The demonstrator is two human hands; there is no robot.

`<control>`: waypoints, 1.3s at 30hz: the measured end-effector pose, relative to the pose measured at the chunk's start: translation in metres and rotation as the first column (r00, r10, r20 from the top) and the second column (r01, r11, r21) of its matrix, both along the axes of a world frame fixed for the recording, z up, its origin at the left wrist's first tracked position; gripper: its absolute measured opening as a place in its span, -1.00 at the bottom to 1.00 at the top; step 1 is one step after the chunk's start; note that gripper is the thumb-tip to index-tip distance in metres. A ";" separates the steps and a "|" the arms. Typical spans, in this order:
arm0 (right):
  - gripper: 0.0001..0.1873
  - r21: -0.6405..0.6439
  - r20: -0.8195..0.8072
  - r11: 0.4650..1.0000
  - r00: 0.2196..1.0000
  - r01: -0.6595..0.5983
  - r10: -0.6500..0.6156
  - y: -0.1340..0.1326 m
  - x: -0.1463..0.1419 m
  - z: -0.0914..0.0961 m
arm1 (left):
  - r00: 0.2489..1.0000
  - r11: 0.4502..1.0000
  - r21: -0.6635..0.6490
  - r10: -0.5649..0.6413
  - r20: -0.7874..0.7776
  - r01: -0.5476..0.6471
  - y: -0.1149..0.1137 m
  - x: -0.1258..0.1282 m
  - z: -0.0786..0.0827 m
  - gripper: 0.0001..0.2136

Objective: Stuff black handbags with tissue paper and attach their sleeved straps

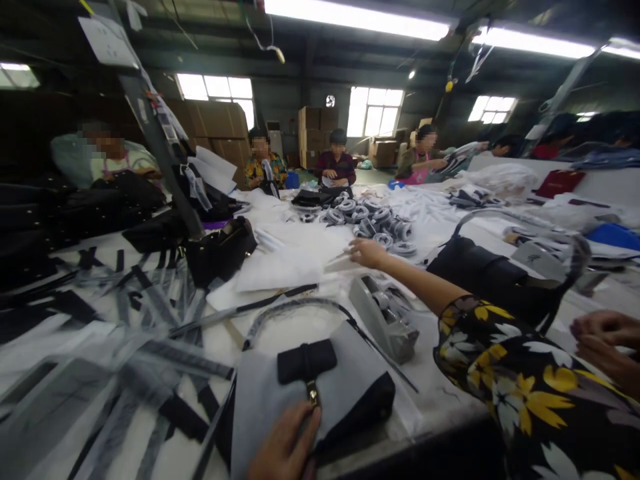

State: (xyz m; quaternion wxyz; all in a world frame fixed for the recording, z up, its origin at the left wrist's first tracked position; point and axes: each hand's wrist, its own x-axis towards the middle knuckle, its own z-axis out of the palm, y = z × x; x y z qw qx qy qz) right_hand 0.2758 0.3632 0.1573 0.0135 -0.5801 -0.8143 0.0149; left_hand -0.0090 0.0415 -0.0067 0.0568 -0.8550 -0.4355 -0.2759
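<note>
In front of me on the table lies a black handbag, its body partly covered by grey-white sheeting, with a wrapped handle arched behind it. My left hand grips the bag's near side, fingertips beside the gold clasp under the black flap. My right hand, its arm in a floral sleeve, reaches far across the table. Its fingers are pinched at the edge of a thin white sheet, beside a pile of white sheets. A grey open box with metal pieces stands below my right forearm.
Wrapped black straps cover the left side. Coiled grey straps are heaped farther back. A second black bag lies right, near a co-worker's hands. A slanted metal post rises at left. Several people sit across the table.
</note>
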 end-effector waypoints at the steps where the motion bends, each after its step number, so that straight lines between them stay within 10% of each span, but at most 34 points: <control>1: -0.72 0.030 -0.016 0.999 0.999 -0.041 0.041 -0.009 -0.003 0.007 | 1.000 1.000 -0.003 -0.001 -0.011 0.001 -0.003 0.001 0.000 -0.44; 7: -0.60 0.159 -0.054 0.845 0.850 -0.511 0.524 -0.123 -0.056 0.011 | 1.000 0.986 -0.165 0.010 -0.013 -0.012 -0.007 0.004 0.014 -0.46; 10: -0.72 0.142 -0.044 0.699 0.701 -0.701 0.712 -0.193 -0.085 -0.024 | 1.000 0.982 -0.191 -0.008 -0.030 0.002 -0.007 0.004 0.017 -0.47; 14: -0.74 0.073 -0.041 0.724 0.724 -0.686 0.689 -0.247 -0.092 -0.076 | 0.998 0.948 -0.315 0.035 -0.049 -0.048 -0.009 0.004 0.018 -0.56; 18: -0.53 0.002 -0.065 0.813 0.811 -0.582 0.581 -0.261 -0.077 -0.088 | 0.998 0.945 -0.322 0.041 -0.050 -0.055 -0.010 0.005 0.020 -0.66; 28: -0.14 -0.058 -0.122 0.816 0.816 -0.575 0.565 -0.264 -0.060 -0.101 | 1.000 0.986 -0.165 0.017 -0.020 -0.020 -0.012 -0.001 0.006 -0.68; 39: -0.17 0.022 -0.184 0.845 0.828 -0.535 0.529 -0.267 -0.066 -0.120 | 0.994 0.996 -0.052 0.079 0.074 -0.076 -0.021 0.024 0.058 -0.60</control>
